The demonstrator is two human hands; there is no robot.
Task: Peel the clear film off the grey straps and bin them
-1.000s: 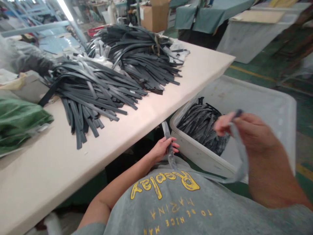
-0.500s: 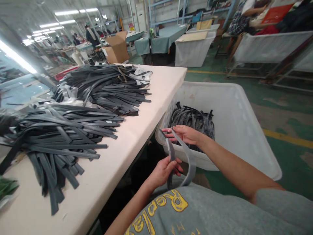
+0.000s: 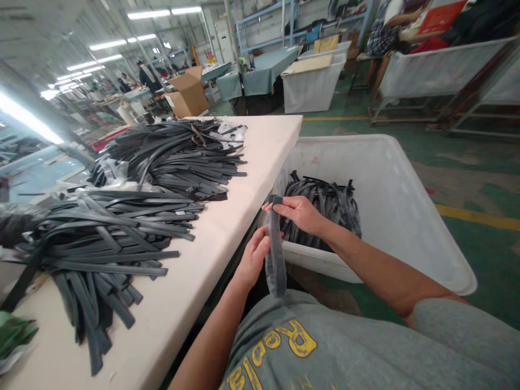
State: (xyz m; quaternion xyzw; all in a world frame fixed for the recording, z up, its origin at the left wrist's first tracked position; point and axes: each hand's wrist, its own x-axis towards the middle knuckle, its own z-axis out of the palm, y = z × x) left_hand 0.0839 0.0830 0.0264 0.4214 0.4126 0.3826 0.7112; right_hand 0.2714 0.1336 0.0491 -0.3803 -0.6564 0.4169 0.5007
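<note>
- Grey strip (image 3: 277, 265): flat, narrow, doubled into a long loop, darker at the top; it hangs before the shirt (image 3: 325, 336), beside the desk (image 3: 227, 238).
- Right hand (image 3: 299, 214): grip pinched closed on the strip's top.
- Left hand (image 3: 254, 257): fingers behind the strip, partly hidden by it; how closed this grip is, I cannot tell.
- Strips in the bin (image 3: 390, 206): partly covered by the right arm.

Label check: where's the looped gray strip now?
Head view, just below centre: the looped gray strip hangs from the right hand, left hand against it, right of the table and at the near corner of the white bin.
</note>
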